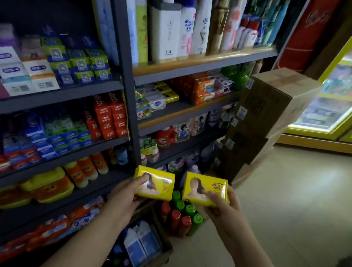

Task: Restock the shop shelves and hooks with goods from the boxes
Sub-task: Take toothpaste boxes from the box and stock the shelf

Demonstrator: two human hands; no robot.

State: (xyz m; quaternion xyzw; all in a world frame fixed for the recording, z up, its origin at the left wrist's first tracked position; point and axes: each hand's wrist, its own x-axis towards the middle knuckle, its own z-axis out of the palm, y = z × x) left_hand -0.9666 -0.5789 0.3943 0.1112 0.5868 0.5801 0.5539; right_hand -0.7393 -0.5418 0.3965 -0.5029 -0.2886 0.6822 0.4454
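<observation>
restocking looks mid-way: left hand and right hand each curl fingers round a yellow soap pack at lower centre, not yet shelved, stacked cardboard boxes waiting at centre right

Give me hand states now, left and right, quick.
Left hand: grips a yellow glossy rectangular soap packet, thumb on its front.
Right hand: grips a second yellow glossy rectangular soap packet by its lower right corner.

We stand on a pale glossy floor beside dark metal shelving (dimly lit), a bright yellow-framed cooler glowing ahead.
</observation>
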